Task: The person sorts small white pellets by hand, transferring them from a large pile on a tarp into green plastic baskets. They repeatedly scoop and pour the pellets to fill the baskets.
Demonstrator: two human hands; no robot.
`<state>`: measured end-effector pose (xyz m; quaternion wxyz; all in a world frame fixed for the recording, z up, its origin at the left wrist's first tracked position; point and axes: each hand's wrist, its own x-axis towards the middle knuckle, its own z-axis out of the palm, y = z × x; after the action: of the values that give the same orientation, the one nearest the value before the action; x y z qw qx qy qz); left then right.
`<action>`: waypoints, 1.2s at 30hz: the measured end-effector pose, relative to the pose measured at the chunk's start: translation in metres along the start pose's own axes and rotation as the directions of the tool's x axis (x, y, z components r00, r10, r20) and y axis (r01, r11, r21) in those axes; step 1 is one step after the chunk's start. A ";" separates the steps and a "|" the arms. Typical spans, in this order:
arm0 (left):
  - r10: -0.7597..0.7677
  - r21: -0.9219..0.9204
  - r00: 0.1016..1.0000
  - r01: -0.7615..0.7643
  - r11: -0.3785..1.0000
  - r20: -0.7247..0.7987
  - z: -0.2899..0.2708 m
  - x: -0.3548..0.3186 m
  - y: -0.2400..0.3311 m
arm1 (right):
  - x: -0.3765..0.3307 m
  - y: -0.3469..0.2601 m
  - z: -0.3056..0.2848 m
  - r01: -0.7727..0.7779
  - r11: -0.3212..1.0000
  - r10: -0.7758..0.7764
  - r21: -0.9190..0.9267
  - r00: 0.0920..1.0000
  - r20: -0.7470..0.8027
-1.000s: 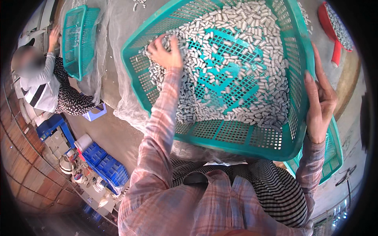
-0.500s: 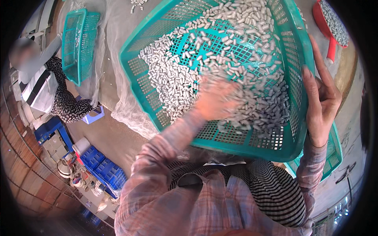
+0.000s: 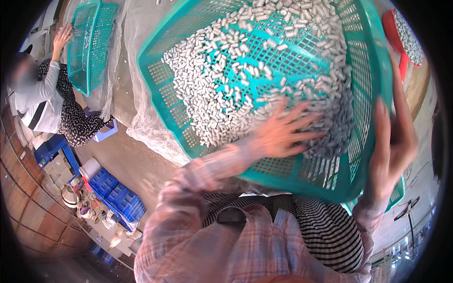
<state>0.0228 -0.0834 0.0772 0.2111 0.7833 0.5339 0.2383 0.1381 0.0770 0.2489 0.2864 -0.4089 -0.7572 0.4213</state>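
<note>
My left hand [image 3: 283,134], fingers spread flat, has swept from the teal basket's [image 3: 363,85] far left to its near side, raking the white pellets [image 3: 245,80]. My right hand [image 3: 391,141] clamps the rim; sorting continues.

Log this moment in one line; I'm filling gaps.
left hand: spread on white pieces | right hand: gripping teal basket rim
</note>
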 end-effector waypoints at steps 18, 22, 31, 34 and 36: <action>-0.123 0.081 0.979 0.111 0.990 0.165 -0.013 -0.003 -0.018 | 0.027 0.055 0.031 -0.167 0.945 0.161 0.280 0.986 0.043; -0.428 0.380 0.837 0.293 0.877 0.340 -0.070 -0.109 -0.105 | 0.015 0.053 0.018 -0.189 0.932 0.182 0.308 0.982 0.052; -0.411 0.077 0.896 0.428 0.901 -0.168 -0.025 0.076 -0.031 | 0.023 0.040 0.020 -0.166 0.982 0.157 0.092 0.983 0.100; -0.062 0.118 0.987 0.044 0.992 0.151 -0.006 0.019 -0.013 | 0.020 0.038 0.011 -0.215 0.970 0.206 0.117 0.975 0.086; -0.128 0.254 0.948 0.052 0.966 0.291 -0.025 -0.038 -0.043 | 0.014 0.042 0.005 -0.195 0.965 0.185 0.172 0.980 0.074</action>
<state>-0.0356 -0.1023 0.0662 0.2044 0.8052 0.5555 0.0376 0.1431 0.1005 0.2108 0.2582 -0.4400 -0.6816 0.5246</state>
